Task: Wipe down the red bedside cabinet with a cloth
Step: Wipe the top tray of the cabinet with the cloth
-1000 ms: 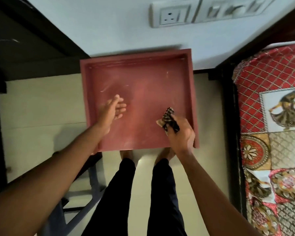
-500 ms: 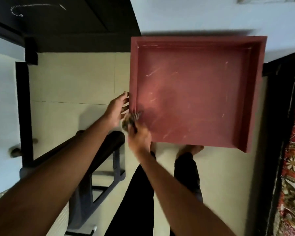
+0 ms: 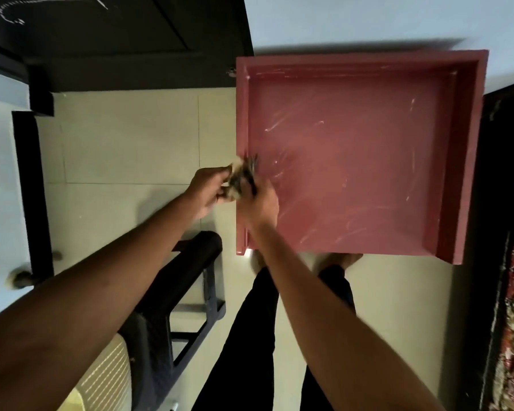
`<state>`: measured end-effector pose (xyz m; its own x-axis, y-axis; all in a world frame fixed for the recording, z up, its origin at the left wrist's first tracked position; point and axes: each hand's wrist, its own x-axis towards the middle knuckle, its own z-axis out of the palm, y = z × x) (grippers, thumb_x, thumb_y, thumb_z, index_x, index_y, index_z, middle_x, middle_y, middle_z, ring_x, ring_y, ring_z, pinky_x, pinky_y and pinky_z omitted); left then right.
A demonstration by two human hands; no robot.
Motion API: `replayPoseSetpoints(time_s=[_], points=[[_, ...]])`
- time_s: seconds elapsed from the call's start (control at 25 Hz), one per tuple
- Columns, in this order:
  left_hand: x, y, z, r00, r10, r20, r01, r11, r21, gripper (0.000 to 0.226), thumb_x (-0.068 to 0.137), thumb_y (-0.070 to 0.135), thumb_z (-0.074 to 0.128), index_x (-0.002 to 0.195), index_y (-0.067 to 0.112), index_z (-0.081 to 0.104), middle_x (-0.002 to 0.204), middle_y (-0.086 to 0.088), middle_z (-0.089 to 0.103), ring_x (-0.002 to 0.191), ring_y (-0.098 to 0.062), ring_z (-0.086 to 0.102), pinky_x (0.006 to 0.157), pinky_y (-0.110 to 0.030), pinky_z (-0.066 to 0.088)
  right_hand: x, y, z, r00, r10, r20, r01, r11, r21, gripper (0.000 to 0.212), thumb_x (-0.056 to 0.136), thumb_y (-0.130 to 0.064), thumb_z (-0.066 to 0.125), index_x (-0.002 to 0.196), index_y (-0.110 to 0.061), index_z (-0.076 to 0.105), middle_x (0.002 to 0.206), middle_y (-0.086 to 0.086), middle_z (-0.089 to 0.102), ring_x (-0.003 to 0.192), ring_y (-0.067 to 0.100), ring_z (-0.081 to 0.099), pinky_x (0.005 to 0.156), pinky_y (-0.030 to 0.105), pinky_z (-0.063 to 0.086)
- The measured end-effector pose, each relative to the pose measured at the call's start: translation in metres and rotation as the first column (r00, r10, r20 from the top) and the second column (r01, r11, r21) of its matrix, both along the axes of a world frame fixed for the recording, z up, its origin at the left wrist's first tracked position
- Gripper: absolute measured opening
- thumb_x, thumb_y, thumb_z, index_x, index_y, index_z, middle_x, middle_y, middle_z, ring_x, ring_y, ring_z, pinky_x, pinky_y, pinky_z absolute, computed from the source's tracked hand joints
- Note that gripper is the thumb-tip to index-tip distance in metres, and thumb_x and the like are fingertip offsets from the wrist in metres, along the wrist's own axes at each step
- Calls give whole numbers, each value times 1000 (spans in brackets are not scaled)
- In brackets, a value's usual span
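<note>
Pale floor tiles (image 3: 125,137) and a light wall lie around the red bedside cabinet (image 3: 356,161), seen from the head camera. Both my hands meet at its left rim: my right hand (image 3: 260,204) is closed around the patterned cloth (image 3: 242,178), and my left hand (image 3: 208,188) pinches the same cloth from the outer side. Beyond my grip, white streaks are on the top. I think the bunched cloth may slip over the rim, or clean only a narrow line.
</note>
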<state>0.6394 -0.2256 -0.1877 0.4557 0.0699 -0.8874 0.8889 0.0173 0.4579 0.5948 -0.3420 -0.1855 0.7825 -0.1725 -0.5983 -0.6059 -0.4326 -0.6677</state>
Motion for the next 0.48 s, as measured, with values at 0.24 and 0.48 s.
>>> replayPoseSetpoints(time_s=[0.24,0.48], points=[[6,0,6,999,11,-35,-13,999,-46,22,99,21,58,108,4,69,96,-7,71,80,-24,71,73,-35,62,-42,-1,20,995,-17,-99,15,1000,-18,24,101,-23,49,116,-12,64,100,2,62,93,24,63,74,25,39],[18,17,-5,990,-120,-69,110,984,-137,35,101,27,55,122,1,64,119,-15,70,105,-34,70,87,-41,60,186,10,-14,996,-89,31,89,996,14,29,102,-32,46,111,-16,69,94,-2,65,82,14,61,69,25,43]])
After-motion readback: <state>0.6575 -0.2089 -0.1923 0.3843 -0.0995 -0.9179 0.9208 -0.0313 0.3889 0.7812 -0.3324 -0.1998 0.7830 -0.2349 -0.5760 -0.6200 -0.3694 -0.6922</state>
